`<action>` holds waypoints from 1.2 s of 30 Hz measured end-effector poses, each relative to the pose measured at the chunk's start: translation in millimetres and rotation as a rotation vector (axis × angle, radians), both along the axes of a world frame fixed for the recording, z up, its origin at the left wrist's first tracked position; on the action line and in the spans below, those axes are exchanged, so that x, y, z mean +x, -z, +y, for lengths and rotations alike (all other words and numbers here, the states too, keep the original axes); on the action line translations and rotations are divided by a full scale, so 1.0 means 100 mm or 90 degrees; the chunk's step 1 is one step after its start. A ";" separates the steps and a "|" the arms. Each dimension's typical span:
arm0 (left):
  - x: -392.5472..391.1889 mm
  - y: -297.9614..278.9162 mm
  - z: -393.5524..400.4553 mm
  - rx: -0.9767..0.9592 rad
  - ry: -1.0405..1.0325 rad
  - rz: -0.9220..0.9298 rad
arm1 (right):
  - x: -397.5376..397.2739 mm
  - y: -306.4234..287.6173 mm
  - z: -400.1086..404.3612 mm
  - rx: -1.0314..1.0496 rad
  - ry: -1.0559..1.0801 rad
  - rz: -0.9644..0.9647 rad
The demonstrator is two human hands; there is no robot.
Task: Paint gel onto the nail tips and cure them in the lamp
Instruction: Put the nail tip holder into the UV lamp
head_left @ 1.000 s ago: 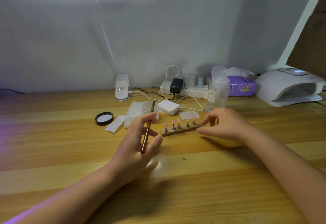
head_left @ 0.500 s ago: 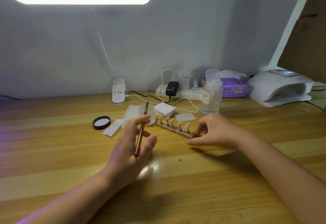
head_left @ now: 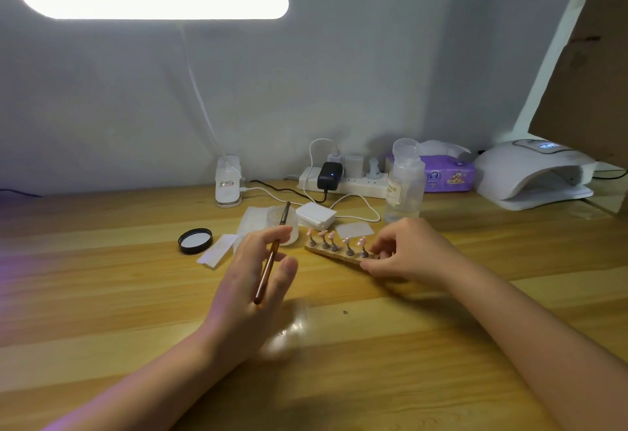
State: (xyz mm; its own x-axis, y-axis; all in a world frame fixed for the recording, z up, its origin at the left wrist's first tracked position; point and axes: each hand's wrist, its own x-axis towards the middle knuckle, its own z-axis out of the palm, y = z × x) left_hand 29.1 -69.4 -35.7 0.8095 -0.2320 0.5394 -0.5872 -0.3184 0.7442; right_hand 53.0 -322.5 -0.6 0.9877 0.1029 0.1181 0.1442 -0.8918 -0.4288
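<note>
Here we see the left hand (head_left: 251, 281) gripping the brush (head_left: 270, 257); the right hand (head_left: 404, 254) pinches the nail-tip stand (head_left: 334, 252).

Pink nail tips (head_left: 331, 235) on tan wooden strip (head_left: 334, 254). Brown brush handle (head_left: 266, 272). Black lid (head_left: 195, 241). Purple tissue pack (head_left: 448, 176). White curing lamp (head_left: 530, 174). Streaked yellow-brown desk (head_left: 102, 294).

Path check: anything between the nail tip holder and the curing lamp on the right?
Nothing visible blocks it. The right hand grips the near end of the holder; the desk between it and the lamp looks bare. The clear bottle stands behind the hand, just off that line.
</note>
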 end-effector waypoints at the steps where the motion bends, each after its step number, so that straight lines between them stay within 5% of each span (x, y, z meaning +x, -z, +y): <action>1: -0.02 -0.03 -0.01 -0.030 0.001 0.007 | -0.03 -0.07 -0.02 0.028 0.001 -0.009; 7: -0.20 -0.37 -0.22 -0.065 0.050 -0.026 | -0.30 -0.68 -0.58 0.039 0.028 -0.106; 15: -0.19 -0.53 -1.07 0.114 0.093 -0.191 | -0.98 -0.59 -1.96 -0.002 0.319 -0.135; 23: -0.16 -0.22 -2.27 0.433 0.017 -0.288 | -0.82 -0.18 -2.89 0.021 0.552 -0.090; 30: 0.19 -0.21 -2.73 0.630 -0.002 -0.352 | -0.37 0.01 -3.04 0.057 0.609 -0.119; 36: 0.21 -0.15 -2.72 0.643 0.036 -0.459 | -0.09 0.07 -3.08 0.088 0.604 -0.131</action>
State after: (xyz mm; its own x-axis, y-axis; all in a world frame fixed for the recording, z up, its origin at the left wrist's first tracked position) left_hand 49.9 -341.5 -20.9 0.3785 -0.8267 0.4162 -0.7918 -0.5221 -0.3170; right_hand 44.3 -631.0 -8.0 0.6119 -0.7507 0.2491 -0.5224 -0.6201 -0.5854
